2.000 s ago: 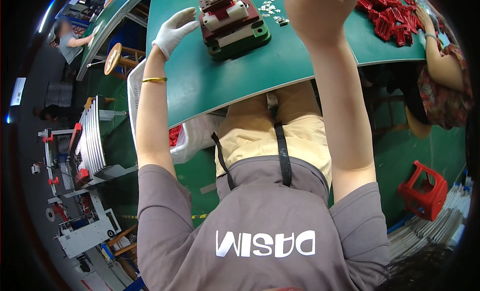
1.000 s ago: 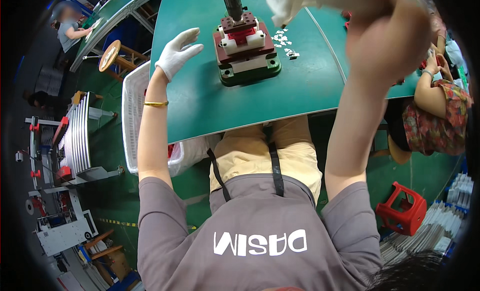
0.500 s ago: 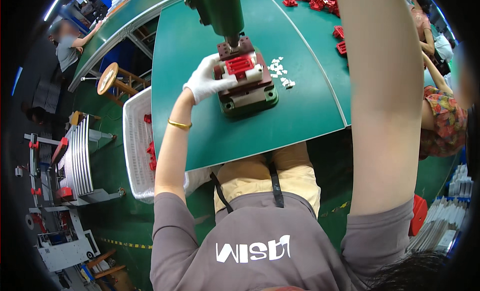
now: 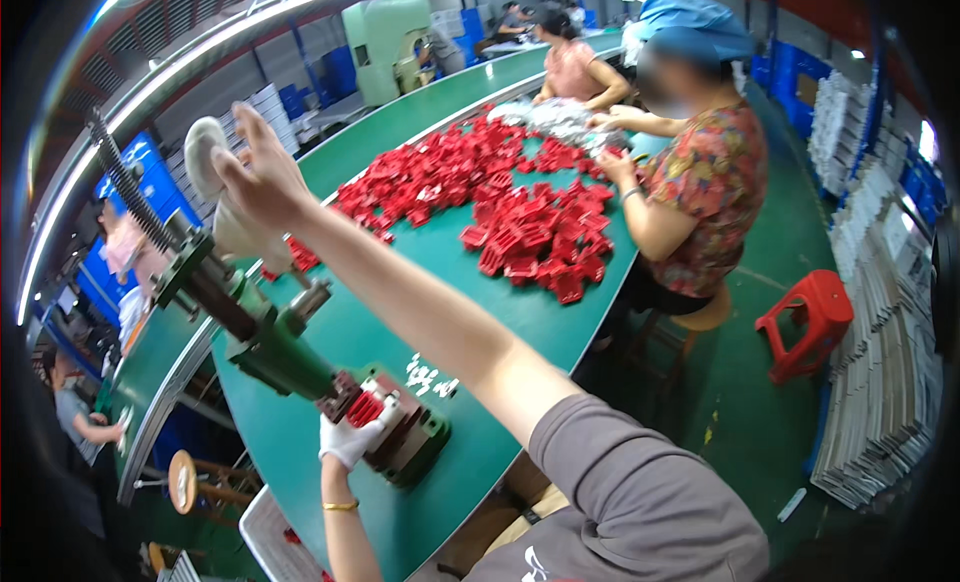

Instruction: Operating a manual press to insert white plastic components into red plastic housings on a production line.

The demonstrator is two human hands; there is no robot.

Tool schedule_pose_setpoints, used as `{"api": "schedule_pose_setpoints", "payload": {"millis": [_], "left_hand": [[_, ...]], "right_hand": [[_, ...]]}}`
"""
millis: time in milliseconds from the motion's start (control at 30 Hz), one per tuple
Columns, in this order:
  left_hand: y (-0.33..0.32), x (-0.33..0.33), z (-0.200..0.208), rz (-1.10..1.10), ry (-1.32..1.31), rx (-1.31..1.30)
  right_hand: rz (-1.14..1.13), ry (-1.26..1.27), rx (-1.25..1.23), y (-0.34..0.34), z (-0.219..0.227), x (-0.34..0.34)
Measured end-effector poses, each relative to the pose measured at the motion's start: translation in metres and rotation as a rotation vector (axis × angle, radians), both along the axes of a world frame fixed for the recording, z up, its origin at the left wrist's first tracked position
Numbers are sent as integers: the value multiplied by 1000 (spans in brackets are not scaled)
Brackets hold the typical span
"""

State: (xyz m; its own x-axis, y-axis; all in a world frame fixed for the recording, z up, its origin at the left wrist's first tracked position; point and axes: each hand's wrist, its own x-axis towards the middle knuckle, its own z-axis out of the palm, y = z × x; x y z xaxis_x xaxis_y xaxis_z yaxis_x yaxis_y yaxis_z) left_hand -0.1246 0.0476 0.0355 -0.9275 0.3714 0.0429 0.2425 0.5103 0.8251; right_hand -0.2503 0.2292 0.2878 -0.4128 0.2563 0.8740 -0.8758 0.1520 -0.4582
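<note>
A green hand press (image 4: pixel 278 352) stands on the green table, leaning across the left of the tilted view. My left hand (image 4: pixel 348 440), in a white glove, is closed at its base around a red plastic part (image 4: pixel 364 409) under the ram. The glove hides part of the fixture. My right hand (image 4: pixel 262 177), bare and raised, is at the press's pale, cloth-wrapped lever handle (image 4: pixel 205 154). Its fingers appear curled round the handle, though blur softens them. Small white pieces (image 4: pixel 430 377) lie on the table just right of the press.
Heaps of red plastic parts (image 4: pixel 540 237) cover the table's far side. A co-worker in a floral shirt (image 4: pixel 705 192) sits at the right edge, hands over parts. A red stool (image 4: pixel 808 322) stands on the floor at right. A white basket (image 4: pixel 275 542) is below the table's left edge.
The view has swung up and to the right, bringing the lever handle, my right hand and the red heaps into sight. My left hand stays at the red part in the press.
</note>
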Motion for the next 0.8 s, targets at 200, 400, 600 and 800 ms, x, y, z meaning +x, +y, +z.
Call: {"api": "schedule_pose_setpoints", "payload": {"millis": [200,400,600,800], "left_hand": [[16,-27,-26,28,-86,310],[15,-36,-47,67,-86,454],[9,-23,-44,91,15,545],[6,-23,-28,139,-10,521]], "right_hand": [[193,-348,-85,57,-174,99],[490,-842,-207,37,-327,157],[514,-915,-229,10,-361,197],[452,-934,-284,15,-359,204]]}}
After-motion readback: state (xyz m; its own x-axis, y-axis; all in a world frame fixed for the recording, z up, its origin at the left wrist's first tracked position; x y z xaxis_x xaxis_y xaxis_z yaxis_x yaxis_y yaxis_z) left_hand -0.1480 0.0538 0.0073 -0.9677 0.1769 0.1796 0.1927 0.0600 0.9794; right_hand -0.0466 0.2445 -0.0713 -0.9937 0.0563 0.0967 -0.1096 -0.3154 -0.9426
